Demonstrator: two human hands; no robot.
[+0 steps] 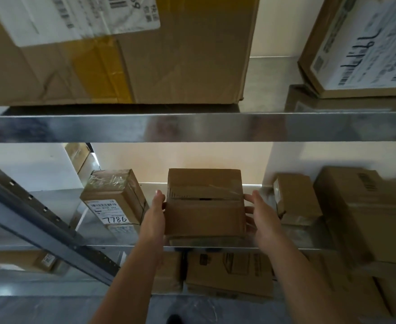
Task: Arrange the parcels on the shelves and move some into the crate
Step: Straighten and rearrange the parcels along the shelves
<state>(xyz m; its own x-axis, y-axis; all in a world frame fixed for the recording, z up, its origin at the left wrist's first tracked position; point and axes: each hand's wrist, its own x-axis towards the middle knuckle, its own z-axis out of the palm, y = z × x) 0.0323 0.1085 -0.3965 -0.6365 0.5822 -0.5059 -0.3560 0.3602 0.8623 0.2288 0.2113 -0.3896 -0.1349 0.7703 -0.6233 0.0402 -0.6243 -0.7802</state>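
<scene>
Head camera, close, looking forward-down into shelves point(192, 127).

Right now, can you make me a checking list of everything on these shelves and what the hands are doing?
Surface: metal shelf, shiny, parcels standing on it.
Job's things: plain taped box in the middle; parcel marked 7786 left of it; small parcel right of it.
Clutter: nothing seen.
Hands: left hand and right hand flat against the plain taped box's two sides.
Cables: nothing seen.
Surroundings: big box on the shelf above; more boxes below; pale wall.
</scene>
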